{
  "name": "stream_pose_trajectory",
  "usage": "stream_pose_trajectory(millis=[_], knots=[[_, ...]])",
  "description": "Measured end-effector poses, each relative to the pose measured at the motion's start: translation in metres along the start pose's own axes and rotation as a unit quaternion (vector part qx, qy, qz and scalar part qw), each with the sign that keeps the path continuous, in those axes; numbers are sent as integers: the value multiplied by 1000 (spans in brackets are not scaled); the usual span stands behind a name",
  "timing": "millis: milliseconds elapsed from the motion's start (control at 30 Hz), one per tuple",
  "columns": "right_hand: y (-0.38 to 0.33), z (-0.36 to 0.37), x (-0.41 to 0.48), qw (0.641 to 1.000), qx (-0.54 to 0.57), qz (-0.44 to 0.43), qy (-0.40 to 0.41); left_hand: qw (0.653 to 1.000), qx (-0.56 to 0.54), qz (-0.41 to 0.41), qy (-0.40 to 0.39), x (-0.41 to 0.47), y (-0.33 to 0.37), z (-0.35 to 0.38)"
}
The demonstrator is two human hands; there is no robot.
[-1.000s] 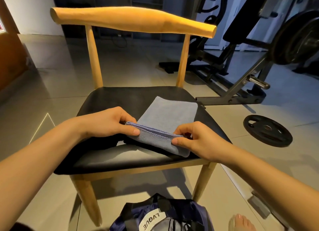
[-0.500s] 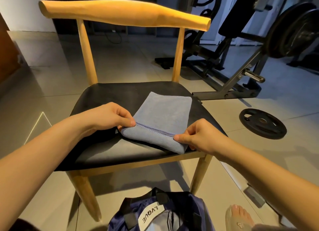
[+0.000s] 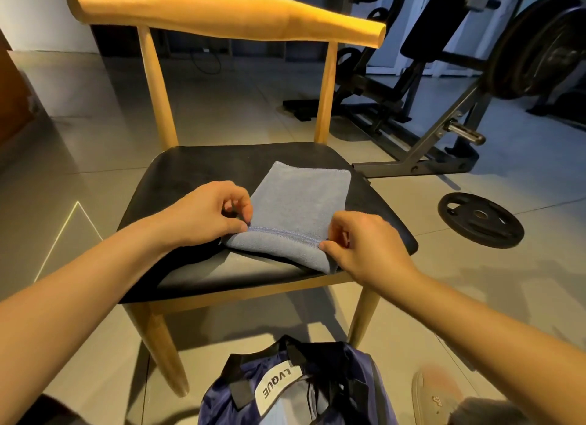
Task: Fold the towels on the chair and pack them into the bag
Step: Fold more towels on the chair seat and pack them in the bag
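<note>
While the towel (image 3: 301, 209) lies folded into a soft grey-blue rectangle on the chair (image 3: 196, 170), both hands hold its near edge. The cloth is fleecy and matte, and a darker blue stitched hem runs across it between the two hands. Just below that hem, a rounded fold sits towards the front of the seat. The left hand (image 3: 206, 215) pinches the hem's left end between thumb and forefinger, with the other fingers curled in. The right hand (image 3: 364, 243) pinches the right end the same way, knuckles up. The towel's far corners rest flat on the seat, right of its middle.

The seat is a smooth black pad with rounded corners. It is set on a pale wooden frame with round tapered legs, two thin spindles and a thick curved backrest.

On the floor (image 3: 95, 158) of glossy grey tiles, just before the chair's front legs, stands the bag (image 3: 358, 361). It is shiny navy fabric with black straps and a white label, and its mouth is open. Beside it lies a pale slipper (image 3: 434, 399). To the right, a round black iron plate (image 3: 480, 220) lies flat near a dark metal bench (image 3: 444, 132).
</note>
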State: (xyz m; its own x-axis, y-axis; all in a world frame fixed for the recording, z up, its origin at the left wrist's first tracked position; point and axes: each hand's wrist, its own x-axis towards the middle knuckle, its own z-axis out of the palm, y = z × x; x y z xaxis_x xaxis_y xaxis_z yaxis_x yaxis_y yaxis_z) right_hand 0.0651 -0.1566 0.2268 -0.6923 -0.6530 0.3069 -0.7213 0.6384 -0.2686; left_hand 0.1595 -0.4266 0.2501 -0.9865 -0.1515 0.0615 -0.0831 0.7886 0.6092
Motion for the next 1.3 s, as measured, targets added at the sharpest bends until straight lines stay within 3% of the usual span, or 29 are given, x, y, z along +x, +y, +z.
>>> stream_pose_trajectory(millis=[67, 133, 333, 533, 667, 833, 967, 1033, 1133, 1200, 1300], knots=[[1, 8, -8, 991, -44, -121, 47, 999, 24, 43, 2, -6, -2, 2], [2, 16, -16, 978, -87, -179, 63, 997, 32, 72, -7, -12, -5, 1], [7, 19, -37, 973, -116, -194, 44, 986, 116, 114, -28, -26, -14, -1], [7, 20, -32, 986, -11, -154, 56, 993, 75, 93, 8, -25, -12, -1], [7, 13, -26, 992, 120, -29, 25, 999, 6, 46, -4, -19, -8, 2], [8, 9, -17, 956, 278, 89, -2, 993, -114, -12, -5, -8, -10, 6], [4, 10, -6, 935, 329, 134, -7, 992, -112, -49, 23, 2, -7, 14], [6, 12, -2, 949, 288, 132, 0, 994, -87, -55, 38, 7, -5, 16], [11, 10, 1, 992, 100, 71, 28, 995, -55, -33, 73, 11, -6, 18], [11, 7, 0, 997, 34, 1, 67, 993, -44, 2, 107, 10, -7, 21], [11, 11, -6, 991, -34, -115, 60, 992, -15, 59, 111, 7, -9, 25]])
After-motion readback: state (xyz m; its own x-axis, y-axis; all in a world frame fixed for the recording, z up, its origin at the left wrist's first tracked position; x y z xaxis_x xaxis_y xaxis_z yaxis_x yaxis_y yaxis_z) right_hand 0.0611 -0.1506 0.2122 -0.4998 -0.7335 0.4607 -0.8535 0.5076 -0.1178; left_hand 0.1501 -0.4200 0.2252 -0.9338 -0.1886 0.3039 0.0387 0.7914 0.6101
